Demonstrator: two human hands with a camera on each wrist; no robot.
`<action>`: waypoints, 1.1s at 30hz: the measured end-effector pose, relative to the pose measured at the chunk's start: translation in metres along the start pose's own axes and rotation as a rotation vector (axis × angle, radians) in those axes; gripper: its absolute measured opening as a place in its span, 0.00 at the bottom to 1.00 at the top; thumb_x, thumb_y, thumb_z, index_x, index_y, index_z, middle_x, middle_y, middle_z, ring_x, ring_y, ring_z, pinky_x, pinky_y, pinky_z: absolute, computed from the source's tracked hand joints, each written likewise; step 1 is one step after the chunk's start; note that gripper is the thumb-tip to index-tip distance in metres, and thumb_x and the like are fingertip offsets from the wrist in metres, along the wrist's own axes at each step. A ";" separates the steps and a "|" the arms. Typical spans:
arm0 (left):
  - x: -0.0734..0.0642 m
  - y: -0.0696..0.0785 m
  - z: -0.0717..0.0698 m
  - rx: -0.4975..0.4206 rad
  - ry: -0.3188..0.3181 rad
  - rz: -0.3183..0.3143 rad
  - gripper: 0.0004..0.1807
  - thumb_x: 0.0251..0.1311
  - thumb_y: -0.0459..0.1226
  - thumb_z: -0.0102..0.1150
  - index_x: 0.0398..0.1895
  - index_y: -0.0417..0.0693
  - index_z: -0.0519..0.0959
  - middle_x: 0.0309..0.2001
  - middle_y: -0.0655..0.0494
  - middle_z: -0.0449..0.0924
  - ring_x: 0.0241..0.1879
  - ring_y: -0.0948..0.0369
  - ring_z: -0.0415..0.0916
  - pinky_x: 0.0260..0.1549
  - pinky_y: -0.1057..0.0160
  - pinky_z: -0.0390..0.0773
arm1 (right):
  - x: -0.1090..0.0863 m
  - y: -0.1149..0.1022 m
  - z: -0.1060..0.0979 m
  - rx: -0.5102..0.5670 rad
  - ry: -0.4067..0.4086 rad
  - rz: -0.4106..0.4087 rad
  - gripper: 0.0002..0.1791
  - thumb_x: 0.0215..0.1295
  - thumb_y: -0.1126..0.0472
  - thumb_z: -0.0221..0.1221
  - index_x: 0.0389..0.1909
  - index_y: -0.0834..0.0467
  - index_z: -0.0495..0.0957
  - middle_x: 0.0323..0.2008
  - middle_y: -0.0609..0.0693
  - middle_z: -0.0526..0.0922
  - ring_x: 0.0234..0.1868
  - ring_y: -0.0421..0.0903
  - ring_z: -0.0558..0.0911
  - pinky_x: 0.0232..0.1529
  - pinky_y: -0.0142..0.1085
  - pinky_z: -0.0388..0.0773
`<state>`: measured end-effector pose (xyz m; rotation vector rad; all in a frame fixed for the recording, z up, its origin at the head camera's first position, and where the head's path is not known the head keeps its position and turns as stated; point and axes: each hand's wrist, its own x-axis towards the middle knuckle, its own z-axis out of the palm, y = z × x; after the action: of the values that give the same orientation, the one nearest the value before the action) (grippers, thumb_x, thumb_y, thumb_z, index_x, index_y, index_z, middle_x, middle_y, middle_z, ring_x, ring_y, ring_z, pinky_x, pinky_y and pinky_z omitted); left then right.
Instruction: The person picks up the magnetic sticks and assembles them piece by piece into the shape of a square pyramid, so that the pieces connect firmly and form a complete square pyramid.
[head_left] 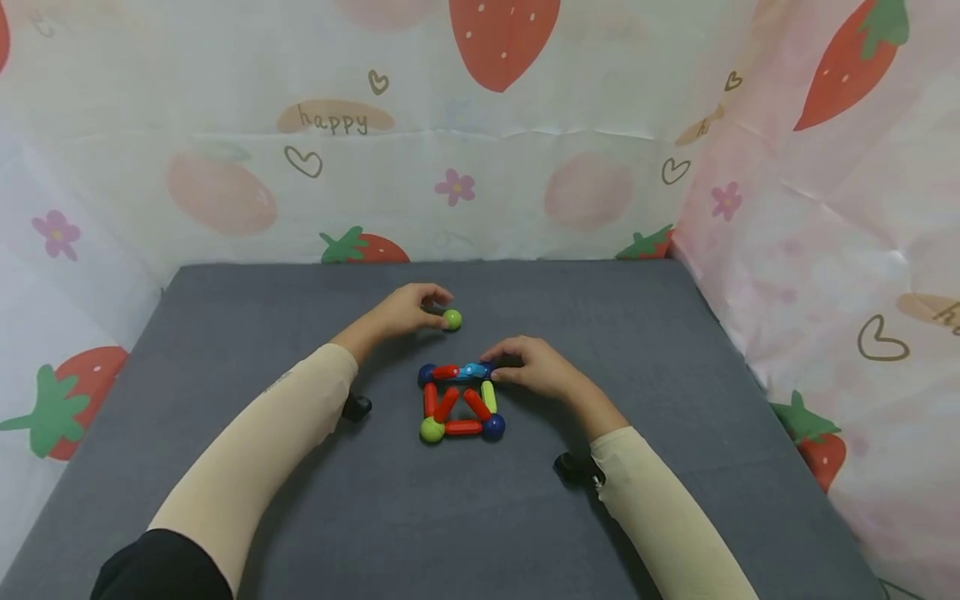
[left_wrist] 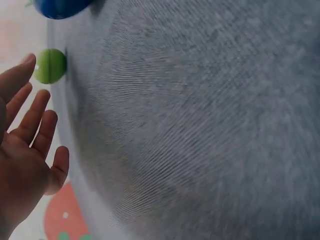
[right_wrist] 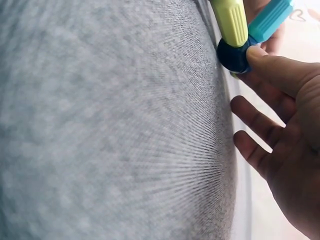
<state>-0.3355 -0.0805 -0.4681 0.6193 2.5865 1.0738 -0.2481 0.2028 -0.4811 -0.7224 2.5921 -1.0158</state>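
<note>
A frame of magnetic rods and balls lies on the grey cloth, with red rods (head_left: 463, 427), a yellow-green rod (head_left: 489, 397) and a light blue rod (head_left: 472, 372). At its far right corner my right hand (head_left: 542, 367) pinches a dark blue ball (right_wrist: 232, 56) between thumb and index finger, the other fingers spread. Beyond the frame, a loose green ball (head_left: 452, 319) rests on the cloth. My left hand (head_left: 412, 310) reaches over beside it, thumb tip right at the ball's edge and fingers loosely extended. In the left wrist view the green ball (left_wrist: 50, 66) shows just past the fingertips.
The grey table cloth (head_left: 300, 517) spreads around the frame. Another green ball (head_left: 432, 430) and dark blue balls (head_left: 492, 427) form the frame's other corners. Two red rods (head_left: 446, 404) slant inward within it. Strawberry-print curtains (head_left: 517, 200) stand behind and at both sides.
</note>
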 end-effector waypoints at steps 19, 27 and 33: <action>0.008 -0.005 0.012 0.050 0.028 0.000 0.22 0.64 0.46 0.71 0.59 0.52 0.82 0.56 0.53 0.84 0.58 0.52 0.77 0.73 0.34 0.43 | 0.000 0.001 0.002 -0.013 0.014 -0.010 0.15 0.70 0.56 0.66 0.56 0.45 0.85 0.53 0.42 0.85 0.58 0.44 0.79 0.63 0.47 0.74; -0.005 0.004 0.002 0.064 0.059 0.013 0.20 0.63 0.47 0.71 0.57 0.55 0.82 0.56 0.55 0.81 0.57 0.54 0.74 0.65 0.45 0.66 | 0.001 0.000 0.006 -0.019 0.002 -0.011 0.15 0.70 0.55 0.66 0.57 0.44 0.84 0.54 0.41 0.85 0.58 0.44 0.79 0.62 0.47 0.74; -0.021 0.019 -0.009 0.042 0.047 0.043 0.21 0.63 0.48 0.71 0.58 0.56 0.82 0.56 0.55 0.79 0.57 0.53 0.72 0.57 0.49 0.73 | -0.001 -0.001 0.004 -0.016 0.016 0.018 0.15 0.70 0.55 0.66 0.56 0.43 0.85 0.53 0.41 0.84 0.57 0.44 0.78 0.62 0.47 0.74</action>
<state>-0.3154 -0.0840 -0.4462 0.6704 2.6531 1.0625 -0.2457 0.2003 -0.4838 -0.6957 2.6192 -1.0003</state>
